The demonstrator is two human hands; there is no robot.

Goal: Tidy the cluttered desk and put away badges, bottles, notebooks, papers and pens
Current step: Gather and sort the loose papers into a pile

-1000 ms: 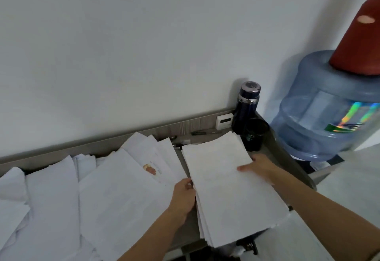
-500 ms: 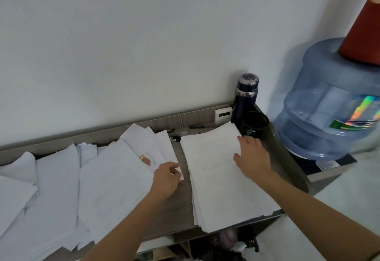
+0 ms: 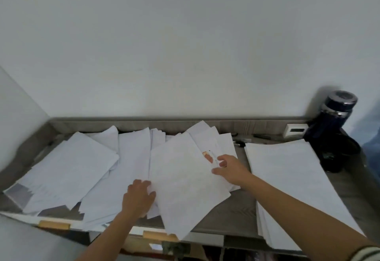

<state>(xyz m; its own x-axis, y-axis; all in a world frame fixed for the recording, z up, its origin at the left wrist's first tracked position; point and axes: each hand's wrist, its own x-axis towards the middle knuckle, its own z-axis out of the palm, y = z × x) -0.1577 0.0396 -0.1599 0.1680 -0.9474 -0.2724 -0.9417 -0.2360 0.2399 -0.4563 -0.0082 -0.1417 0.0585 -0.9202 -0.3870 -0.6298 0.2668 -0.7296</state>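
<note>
While scattered white papers (image 3: 67,164) cover the left and middle of the grey wood-grain desk (image 3: 236,209), our left hand (image 3: 139,197) curls its fingers round the left edge of a large loose white paper sheet (image 3: 185,188) at centre frame. Our right hand (image 3: 230,168) pinches that sheet's right edge between thumb and forefinger. At right lies a neat white paper stack (image 3: 292,178), apart from both hands. Beyond it, upper right, stand a dark blue metal bottle (image 3: 337,116) and a black cup (image 3: 339,153).
</note>
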